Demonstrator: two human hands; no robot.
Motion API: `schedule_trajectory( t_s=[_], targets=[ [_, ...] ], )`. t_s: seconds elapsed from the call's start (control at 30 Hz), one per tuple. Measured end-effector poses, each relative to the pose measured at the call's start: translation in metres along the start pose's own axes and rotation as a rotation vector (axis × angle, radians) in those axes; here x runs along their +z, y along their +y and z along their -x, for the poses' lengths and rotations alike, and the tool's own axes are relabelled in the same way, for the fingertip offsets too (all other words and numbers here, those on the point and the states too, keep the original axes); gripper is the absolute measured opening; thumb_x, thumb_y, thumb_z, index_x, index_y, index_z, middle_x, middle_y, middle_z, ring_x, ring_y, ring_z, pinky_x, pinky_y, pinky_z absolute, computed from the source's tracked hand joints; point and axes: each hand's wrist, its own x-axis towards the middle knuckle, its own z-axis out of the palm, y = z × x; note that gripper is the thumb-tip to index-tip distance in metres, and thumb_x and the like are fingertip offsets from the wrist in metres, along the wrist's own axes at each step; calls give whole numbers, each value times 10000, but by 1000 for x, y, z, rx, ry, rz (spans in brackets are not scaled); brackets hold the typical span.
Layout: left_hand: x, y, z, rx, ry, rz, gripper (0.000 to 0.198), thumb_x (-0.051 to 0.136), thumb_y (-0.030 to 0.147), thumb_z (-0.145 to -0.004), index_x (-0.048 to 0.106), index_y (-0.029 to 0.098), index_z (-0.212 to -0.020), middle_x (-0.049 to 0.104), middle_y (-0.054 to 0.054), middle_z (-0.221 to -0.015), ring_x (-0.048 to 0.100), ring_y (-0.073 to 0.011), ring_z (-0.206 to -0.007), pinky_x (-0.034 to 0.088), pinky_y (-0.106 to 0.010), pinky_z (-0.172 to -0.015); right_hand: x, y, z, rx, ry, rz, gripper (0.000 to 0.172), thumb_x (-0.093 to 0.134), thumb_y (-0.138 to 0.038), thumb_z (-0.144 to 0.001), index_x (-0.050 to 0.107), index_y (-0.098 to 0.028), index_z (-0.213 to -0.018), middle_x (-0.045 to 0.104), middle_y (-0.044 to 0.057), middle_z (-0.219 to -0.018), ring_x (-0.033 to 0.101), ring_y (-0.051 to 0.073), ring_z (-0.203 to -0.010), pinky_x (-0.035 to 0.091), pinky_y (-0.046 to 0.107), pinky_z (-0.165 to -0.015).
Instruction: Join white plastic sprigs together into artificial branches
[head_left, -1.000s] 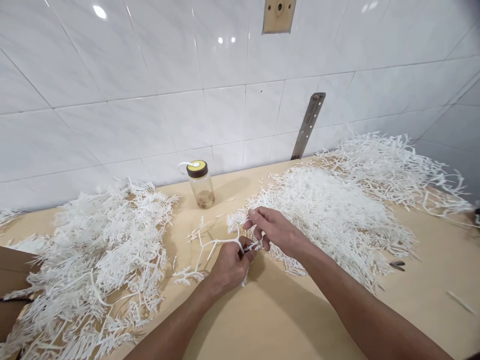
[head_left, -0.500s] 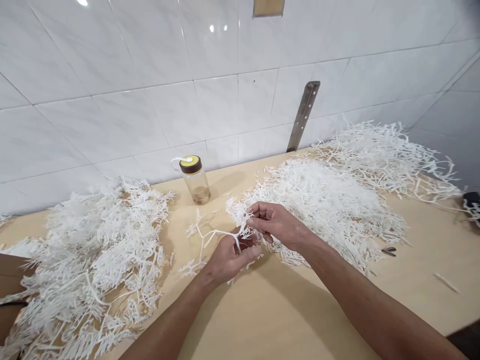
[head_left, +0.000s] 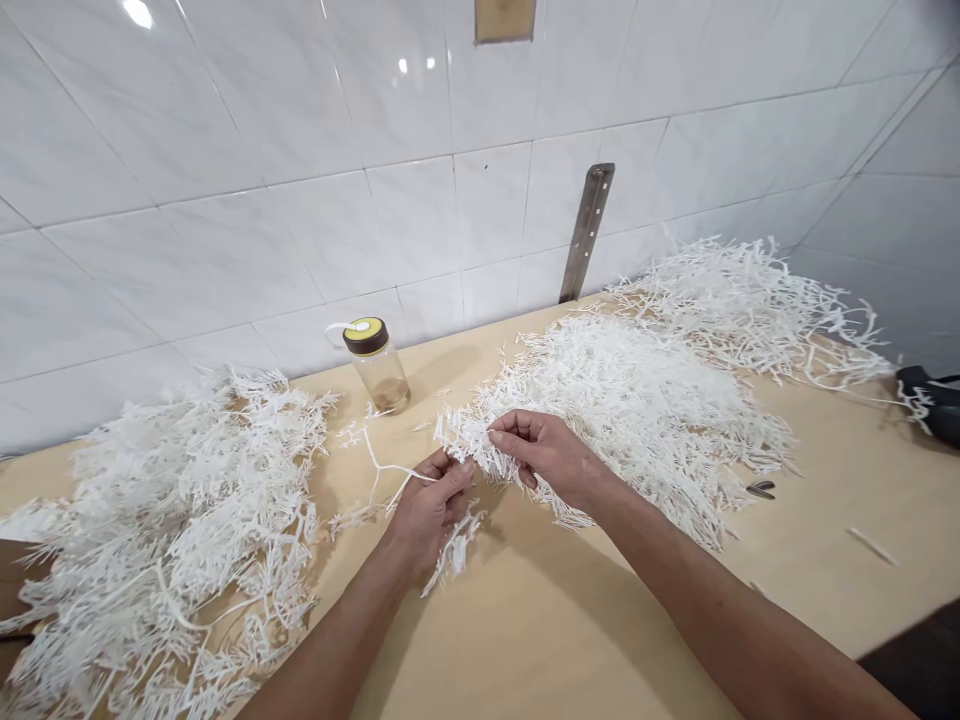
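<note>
My left hand (head_left: 429, 515) is closed round a white branching plastic stem (head_left: 390, 468). Thin forked arms of the stem reach out to the left, and a tufted end hangs below the fingers. To its right, my right hand (head_left: 546, 452) has thumb and forefinger pinched together at the near left edge of a heap of small white twigs (head_left: 637, 390). White bits show by those fingertips, but whether they are held or lie behind is unclear.
A heap of white branched pieces (head_left: 195, 490) covers the table's left side. Longer white stems (head_left: 750, 300) lie at the back right. A lidded jar (head_left: 382, 375) stands near the wall, where a metal ruler (head_left: 587, 232) leans. Small snips (head_left: 760, 489) lie at right.
My left hand has moved slightly left and turned, taking the branching stem away from my right hand. The hands are farther apart. The whole view has shifted a little.
</note>
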Motion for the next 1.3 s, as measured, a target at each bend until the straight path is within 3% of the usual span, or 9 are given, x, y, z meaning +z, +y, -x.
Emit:
schedule_trajectory(
  t_s=[0.1, 0.3, 0.47, 0.6, 0.73, 0.93, 1.13, 1.3],
  targets=[
    [1, 0, -1, -16, 4, 73, 392, 841, 345, -681, 504, 143, -674, 390, 80, -562, 203, 0, -423, 125, -171, -403, 1, 1, 0, -4, -5, 4, 308, 692, -472, -836, 641, -171, -875, 514, -44, -704, 430, 47, -439, 390, 208, -388],
    [1, 1, -5, -22, 58, 171, 352, 816, 371, -698, 547, 154, -766, 527, 39, -628, 345, -30, -425, 176, -165, -370, 6, 6, 3, 26, -124, 38, 257, 669, -430, -864, 640, -176, -887, 520, -51, -590, 474, 77, -450, 413, 210, -413],
    [-3, 2, -6, -56, 13, 200, 353, 844, 300, -649, 545, 148, -757, 597, 7, -723, 380, -28, -441, 193, -157, -343, 9, 11, 2, 34, -68, 1, 249, 680, -418, -848, 634, -174, -846, 526, -45, -588, 478, 88, -476, 435, 216, -416],
    [-2, 1, -5, -8, -13, 161, 318, 832, 278, -687, 574, 153, -825, 548, 40, -678, 340, -14, -435, 190, -146, -363, 13, 15, 0, 40, -50, -49, 232, 687, -397, -830, 625, -173, -830, 540, -43, -593, 491, 94, -479, 448, 222, -415],
    [1, 0, -5, 7, 73, 116, 349, 846, 320, -685, 582, 165, -853, 472, 73, -613, 282, -9, -432, 187, -152, -390, 18, 18, 1, 59, -77, 5, 159, 658, -322, -834, 598, -178, -808, 545, -58, -561, 497, 84, -411, 444, 225, -419],
    [1, -1, -5, 39, 132, -41, 382, 812, 464, -700, 596, 175, -827, 530, 53, -648, 308, -25, -428, 167, -188, -393, 28, 12, 4, 41, -114, 107, 104, 619, -262, -829, 600, -181, -765, 554, -65, -547, 527, 76, -401, 437, 207, -443],
    [-1, 0, -3, 107, 129, -149, 352, 774, 481, -742, 619, 166, -769, 393, 76, -494, 299, -51, -432, 212, -191, -411, 30, 11, 1, 66, -2, 136, 77, 605, -242, -817, 639, -188, -861, 580, -52, -552, 544, 100, -393, 460, 232, -428],
    [-6, -5, -8, 123, 166, -152, 381, 779, 503, -725, 604, 165, -749, 468, 56, -530, 377, -68, -455, 278, -194, -440, 33, 7, 3, 68, 22, 106, 53, 594, -196, -795, 625, -200, -838, 579, -40, -579, 551, 110, -442, 487, 240, -433]
  ],
)
